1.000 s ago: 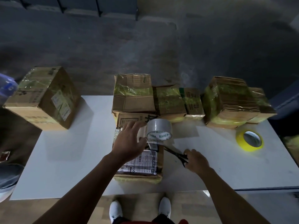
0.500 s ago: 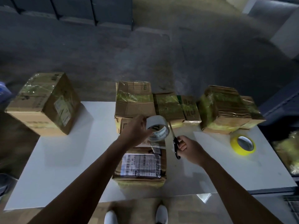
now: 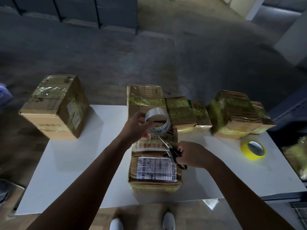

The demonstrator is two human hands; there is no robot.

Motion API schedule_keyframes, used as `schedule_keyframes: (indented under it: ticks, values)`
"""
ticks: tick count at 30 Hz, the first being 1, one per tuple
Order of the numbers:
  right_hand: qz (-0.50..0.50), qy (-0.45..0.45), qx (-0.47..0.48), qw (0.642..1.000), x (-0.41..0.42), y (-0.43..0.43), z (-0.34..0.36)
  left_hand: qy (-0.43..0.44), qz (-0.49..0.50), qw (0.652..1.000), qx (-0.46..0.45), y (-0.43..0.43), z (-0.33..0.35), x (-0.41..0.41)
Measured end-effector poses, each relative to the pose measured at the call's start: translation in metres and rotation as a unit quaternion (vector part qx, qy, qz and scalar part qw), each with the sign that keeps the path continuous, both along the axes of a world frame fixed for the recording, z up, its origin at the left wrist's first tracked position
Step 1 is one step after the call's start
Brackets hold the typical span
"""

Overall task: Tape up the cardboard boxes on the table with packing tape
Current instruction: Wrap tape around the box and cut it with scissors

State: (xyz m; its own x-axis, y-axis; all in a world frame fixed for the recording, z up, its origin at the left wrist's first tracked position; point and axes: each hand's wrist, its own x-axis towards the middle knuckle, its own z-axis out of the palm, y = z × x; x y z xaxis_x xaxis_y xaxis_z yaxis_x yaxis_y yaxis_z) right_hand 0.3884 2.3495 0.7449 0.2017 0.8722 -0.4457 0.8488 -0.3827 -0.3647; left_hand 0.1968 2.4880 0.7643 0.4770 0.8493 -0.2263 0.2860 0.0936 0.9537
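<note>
My left hand (image 3: 135, 127) grips a roll of clear packing tape (image 3: 157, 121) and holds it up above the far end of a cardboard box (image 3: 155, 170) with a white shipping label. A clear strip runs from the roll down to the box top. My right hand (image 3: 192, 154) holds black-handled scissors (image 3: 173, 152), blades pointing up-left at the strip just under the roll.
Several taped boxes (image 3: 181, 112) line the far edge of the white table (image 3: 79, 166), with a stack (image 3: 235, 115) at the right. A larger box (image 3: 54, 107) overhangs the far left corner. A yellow tape roll (image 3: 253, 149) lies at the right. My shoes show below.
My left hand lifted the tape roll higher. My right hand took the scissors off the table, turned them and brought the blades to the tape strip.
</note>
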Motion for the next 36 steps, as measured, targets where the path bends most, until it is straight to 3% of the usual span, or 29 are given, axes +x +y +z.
schedule_keyframes:
  ticks: [12, 17, 24, 36]
  values:
    - [0.058, -0.043, 0.022, 0.997, -0.005, 0.001, 0.012, 0.004, 0.013, 0.996, -0.094, 0.009, -0.017, -0.030]
    - [0.108, -0.079, 0.054, 0.990, -0.001, 0.009, 0.013, -0.041, -0.013, 0.992, -0.119, 0.013, -0.017, -0.037]
    - [0.154, -0.111, 0.048, 0.981, 0.025, 0.025, 0.011, -0.001, 0.032, 0.994, -0.108, 0.016, -0.016, -0.029]
    - [0.262, -0.088, -0.006, 0.961, 0.049, 0.098, 0.032, 0.034, 0.043, 0.992, -0.113, 0.018, -0.017, -0.030]
